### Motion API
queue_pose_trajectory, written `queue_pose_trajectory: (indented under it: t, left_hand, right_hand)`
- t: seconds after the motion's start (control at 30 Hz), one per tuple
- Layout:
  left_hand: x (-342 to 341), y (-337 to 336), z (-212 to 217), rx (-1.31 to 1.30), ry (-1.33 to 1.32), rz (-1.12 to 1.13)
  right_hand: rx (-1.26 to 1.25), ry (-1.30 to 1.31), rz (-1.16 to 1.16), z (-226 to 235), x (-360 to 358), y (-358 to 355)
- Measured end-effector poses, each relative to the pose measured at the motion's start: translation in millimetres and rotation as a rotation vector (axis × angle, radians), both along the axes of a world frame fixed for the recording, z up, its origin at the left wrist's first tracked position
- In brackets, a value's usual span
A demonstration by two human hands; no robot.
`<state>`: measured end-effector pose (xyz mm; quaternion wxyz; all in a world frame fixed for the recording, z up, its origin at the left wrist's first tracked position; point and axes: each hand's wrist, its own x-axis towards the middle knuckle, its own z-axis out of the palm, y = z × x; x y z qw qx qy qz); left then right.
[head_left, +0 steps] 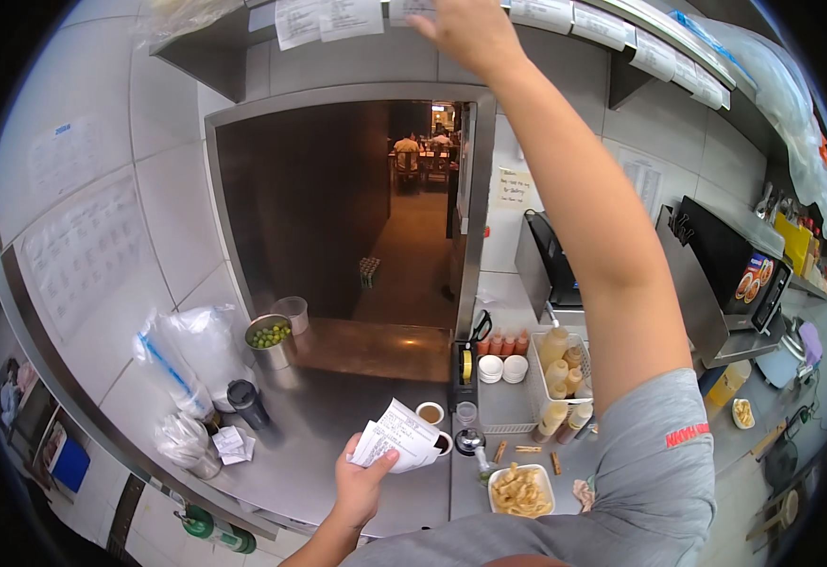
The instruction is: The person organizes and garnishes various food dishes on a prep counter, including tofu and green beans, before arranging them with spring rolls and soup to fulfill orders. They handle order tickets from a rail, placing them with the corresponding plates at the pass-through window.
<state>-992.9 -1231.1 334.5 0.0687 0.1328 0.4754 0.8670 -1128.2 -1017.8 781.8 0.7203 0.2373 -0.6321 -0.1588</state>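
Two hands are well apart. The left hand (361, 480) is clamped on a few printed paper slips (399, 438), thumb on top, holding them above the tabletop (333, 411). High above, the right hand (470, 36) reaches to a row of hanging slips (352, 17) along the shelf edge; its fingers are partly cut off by the upper rim of the view, so I cannot tell whether they grip anything.

Just beyond the held papers stand a cup of brown sauce (430, 413) and a second cup with dark contents, partly covered. To their right are a silver call bell (470, 440), wooden clothespins (528, 449) and, nearer the person, a white dish (495, 493) of pale fried food (524, 489). Behind these sit stacked white bowls (491, 368) and a white basket (534, 386) of squeeze bottles (554, 346).

On the left, a dark tumbler (246, 404) stands near clear plastic bags (198, 345), with a metal container (282, 356) of green fruit (269, 335) farther back. Past the framed opening (338, 93), people sit in a dim room.
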Motion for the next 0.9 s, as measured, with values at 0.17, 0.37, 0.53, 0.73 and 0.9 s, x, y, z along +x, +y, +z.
queue_pose_trajectory:
  t: [0.17, 0.37, 0.53, 0.73, 0.9]
  left_hand:
    - [-25.4, -65.6, -10.2, -0.023, -0.012, 0.048]
    - [-48.9, -103.8, -7.0, -0.002, -0.017, 0.003]
    - [-59.1, -116.7, -4.4, -0.014, -0.02, -0.019]
    - [-63.7, -133.6, -13.8, 0.005, -0.018, 0.007]
    - [-67.2, -143.9, -21.0, 0.03, -0.062, 0.06]
  right_hand:
    - [0.005, -0.057, -0.215, 0.5, -25.9, -21.1]
    - [0.006, 0.168, -0.091, -0.8, -29.9, -72.9]
    - [0.058, -0.054, -0.159, -1.1, -84.1, -135.6]
    - [-0.042, -0.249, -0.214, 9.6, -85.7, -154.6]
    - [0.006, 0.069, -0.072, -6.4, -86.5, -141.5]
